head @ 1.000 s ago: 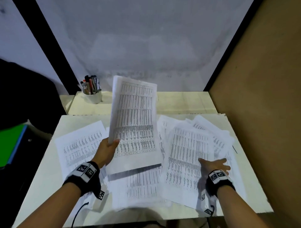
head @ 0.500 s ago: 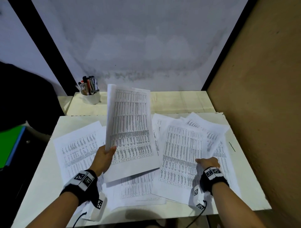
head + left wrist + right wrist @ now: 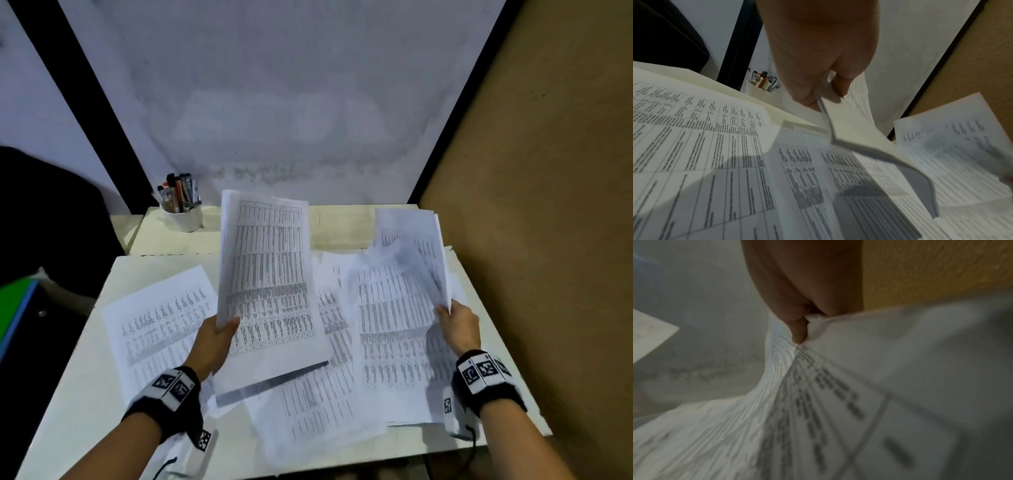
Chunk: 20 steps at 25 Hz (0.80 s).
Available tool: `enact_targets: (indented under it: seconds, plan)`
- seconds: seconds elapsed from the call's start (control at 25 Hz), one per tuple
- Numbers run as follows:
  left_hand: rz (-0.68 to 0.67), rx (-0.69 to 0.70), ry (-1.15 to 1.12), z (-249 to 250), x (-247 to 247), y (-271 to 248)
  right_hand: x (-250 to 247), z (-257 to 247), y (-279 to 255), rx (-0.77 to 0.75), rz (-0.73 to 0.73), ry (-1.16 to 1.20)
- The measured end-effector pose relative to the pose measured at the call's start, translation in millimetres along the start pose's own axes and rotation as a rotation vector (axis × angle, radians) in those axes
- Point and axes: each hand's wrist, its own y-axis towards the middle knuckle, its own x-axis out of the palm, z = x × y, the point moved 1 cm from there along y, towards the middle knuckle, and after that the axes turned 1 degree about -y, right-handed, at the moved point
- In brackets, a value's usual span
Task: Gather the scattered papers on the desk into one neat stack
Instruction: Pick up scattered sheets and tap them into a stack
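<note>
Printed papers lifted in both hands above a desk strewn with more sheets.

The left hand [image 3: 212, 342] pinches a sheaf of papers [image 3: 267, 274] by its left edge, thumb on top, holding it tilted up over the middle of the desk [image 3: 68, 394]. The right hand [image 3: 457, 327] pinches the right edge of blurred sheets [image 3: 404, 274] raised near the brown wall [image 3: 548, 205]. Loose pages [image 3: 157, 329] lie flat beneath. A white cup of pens [image 3: 181, 209] stands at the back left.
</note>
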Motion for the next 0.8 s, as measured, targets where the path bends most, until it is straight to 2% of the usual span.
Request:
enact_targets:
  seconds: [0.24,0.36,0.48,0.64,0.8]
  plan:
    - [-0.021,0.013,-0.033,10,3,-1,-44,-35,-4,-0.144,0.0,-0.006]
    - [-0.03,0.031,-0.047,13,5,-3,-38,-40,-14,-0.195,-0.09,-0.018]
    - [-0.052,0.036,-0.049,14,6,-4,-18,-32,-20,-0.195,-0.108,-0.132]
    - [-0.044,0.061,-0.034,17,0,-6,-28,-35,-20,-0.137,0.016,-0.131]
    - [-0.043,0.056,-0.039,15,-6,-5,-69,-52,-22,-0.18,0.126,-0.11]
